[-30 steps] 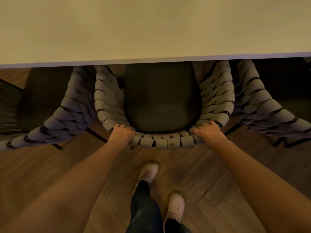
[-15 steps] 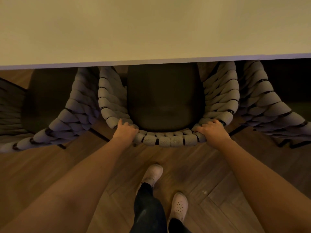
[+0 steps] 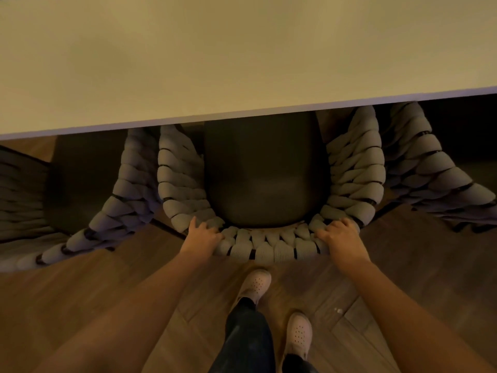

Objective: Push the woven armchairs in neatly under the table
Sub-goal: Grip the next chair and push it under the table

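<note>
A woven armchair [image 3: 271, 247] with thick grey rope weave and a dark seat cushion [image 3: 265, 179] stands right in front of me, its front part hidden under the pale table top [image 3: 242, 55]. My left hand [image 3: 202, 236] grips the left end of its curved back rim. My right hand [image 3: 342, 237] grips the right end of the same rim. A second woven armchair [image 3: 118, 208] stands to the left and a third [image 3: 430, 173] to the right, both partly under the table.
The table edge [image 3: 242, 114] runs across the view, sloping up to the right. Below is a dark wooden herringbone floor [image 3: 416, 278]. My two feet in pale perforated shoes [image 3: 255, 285] stand just behind the middle chair.
The middle armchair has slid a little further under the table with both hands still on its back rim. My feet have stepped slightly forward.
</note>
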Tool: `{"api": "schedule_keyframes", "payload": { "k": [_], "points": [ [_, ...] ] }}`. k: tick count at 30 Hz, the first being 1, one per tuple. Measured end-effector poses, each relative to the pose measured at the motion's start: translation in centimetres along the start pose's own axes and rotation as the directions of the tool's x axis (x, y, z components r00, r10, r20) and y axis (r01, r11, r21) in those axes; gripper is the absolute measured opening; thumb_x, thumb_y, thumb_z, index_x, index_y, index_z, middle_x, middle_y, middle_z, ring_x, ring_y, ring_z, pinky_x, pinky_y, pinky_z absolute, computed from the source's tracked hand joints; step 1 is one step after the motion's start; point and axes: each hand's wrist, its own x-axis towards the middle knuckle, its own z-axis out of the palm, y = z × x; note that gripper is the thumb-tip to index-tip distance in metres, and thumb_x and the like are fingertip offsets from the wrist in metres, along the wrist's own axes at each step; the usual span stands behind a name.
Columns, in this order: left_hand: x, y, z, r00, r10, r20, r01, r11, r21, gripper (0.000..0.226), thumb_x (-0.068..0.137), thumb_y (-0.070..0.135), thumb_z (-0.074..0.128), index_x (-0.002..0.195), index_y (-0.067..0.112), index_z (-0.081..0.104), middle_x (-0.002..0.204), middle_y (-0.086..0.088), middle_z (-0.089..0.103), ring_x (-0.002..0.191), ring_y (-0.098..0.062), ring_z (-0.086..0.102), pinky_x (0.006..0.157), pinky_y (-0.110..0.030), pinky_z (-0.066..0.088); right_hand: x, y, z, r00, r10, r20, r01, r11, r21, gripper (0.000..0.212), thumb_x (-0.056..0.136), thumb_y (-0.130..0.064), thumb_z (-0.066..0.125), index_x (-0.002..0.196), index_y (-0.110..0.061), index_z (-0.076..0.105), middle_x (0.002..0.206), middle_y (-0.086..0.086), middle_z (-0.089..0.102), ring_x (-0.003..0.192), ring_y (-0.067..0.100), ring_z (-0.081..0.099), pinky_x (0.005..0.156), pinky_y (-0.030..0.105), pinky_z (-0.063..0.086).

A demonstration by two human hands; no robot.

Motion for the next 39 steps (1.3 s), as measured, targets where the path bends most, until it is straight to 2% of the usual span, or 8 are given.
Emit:
{"api": "schedule_keyframes", "payload": {
  "k": [4,11,16,25,29,33,36,39],
  "points": [
    [0.1,-0.1,-0.1,1.000,-0.002,0.010,0.002,1.000,0.002,0.049,0.099,0.021,0.050,0.145,0.029,0.038,0.148,0.000,0.041,0.137,-0.028,0.034,0.117,-0.059,0.009,0.2,0.0,-0.4,1.000,-0.001,0.005,0.001,1.000,-0.009,0.030,0.083,-0.014,0.062,0.109,-0.028,0.062,0.096,-0.001,0.063,0.103,0.024,0.053,0.098,0.038,0.030],
    [1.5,0.5,-2.6,1.000,-0.015,0.005,0.015,1.000,0.023,0.049,0.096,0.025,0.055,0.143,0.029,0.042,0.149,-0.001,0.041,0.137,-0.027,0.035,0.116,-0.061,0.010,1.3,1.9,-2.9,0.998,0.011,0.057,-0.006,0.996,-0.093,0.042,0.089,-0.020,0.059,0.128,-0.033,0.050,0.117,-0.004,0.059,0.117,0.023,0.048,0.103,0.039,0.028],
    [2.2,0.1,-3.2,1.000,-0.016,0.010,0.016,1.000,0.015,0.052,0.095,0.029,0.057,0.144,0.031,0.040,0.150,0.000,0.041,0.139,-0.028,0.032,0.115,-0.062,0.008,2.3,2.5,-3.1,0.999,-0.009,0.046,0.012,0.998,-0.059,0.043,0.090,-0.025,0.061,0.131,-0.032,0.052,0.117,-0.002,0.060,0.115,0.024,0.049,0.098,0.038,0.030],
    [2.1,-0.1,-1.8,1.000,-0.027,0.004,0.027,1.000,-0.003,0.050,0.095,0.026,0.058,0.142,0.031,0.043,0.148,0.000,0.043,0.138,-0.028,0.034,0.115,-0.063,0.008,1.7,1.3,-3.4,1.000,-0.004,0.011,0.004,0.999,-0.043,0.039,0.088,-0.022,0.063,0.125,-0.030,0.055,0.113,-0.002,0.060,0.112,0.024,0.050,0.098,0.039,0.031],
    [1.9,-0.5,-0.9,1.000,-0.017,0.004,0.017,1.000,-0.003,0.047,0.096,0.025,0.056,0.141,0.030,0.045,0.147,-0.002,0.043,0.137,-0.028,0.035,0.115,-0.062,0.008,1.6,0.3,-3.2,0.999,0.016,0.047,-0.014,0.999,-0.052,0.044,0.089,-0.022,0.061,0.130,-0.033,0.050,0.121,-0.003,0.058,0.117,0.023,0.047,0.102,0.038,0.028],
    [2.1,-0.8,-1.2,0.999,0.029,0.027,-0.029,1.000,0.012,0.051,0.097,0.024,0.053,0.146,0.028,0.037,0.151,-0.005,0.038,0.139,-0.029,0.033,0.116,-0.062,0.009,1.8,0.3,-3.3,0.996,0.032,0.086,-0.027,0.997,-0.068,0.046,0.088,-0.026,0.060,0.132,-0.035,0.048,0.124,-0.005,0.056,0.119,0.023,0.044,0.106,0.040,0.026],
    [2.5,-1.2,-2.1,0.986,0.079,0.146,-0.086,0.995,0.045,0.065,0.093,0.036,0.059,0.150,0.027,0.030,0.154,-0.006,0.033,0.142,-0.030,0.028,0.115,-0.066,0.003,1.8,0.3,-3.5,0.988,0.032,0.154,-0.024,0.998,-0.056,0.060,0.080,-0.047,0.064,0.136,-0.038,0.043,0.132,-0.005,0.051,0.125,0.023,0.040,0.110,0.042,0.023],
    [2.9,-1.0,-4.1,0.942,0.169,0.288,-0.170,0.985,-0.023,0.101,0.078,0.062,0.067,0.155,0.025,0.013,0.159,-0.008,0.021,0.147,-0.032,0.015,0.114,-0.064,-0.005,1.6,0.6,-3.5,0.988,0.009,0.155,-0.016,0.999,0.042,0.086,0.071,-0.064,0.066,0.145,-0.036,0.033,0.143,0.000,0.041,0.136,0.027,0.031,0.117,0.046,0.014]
  ]
}}
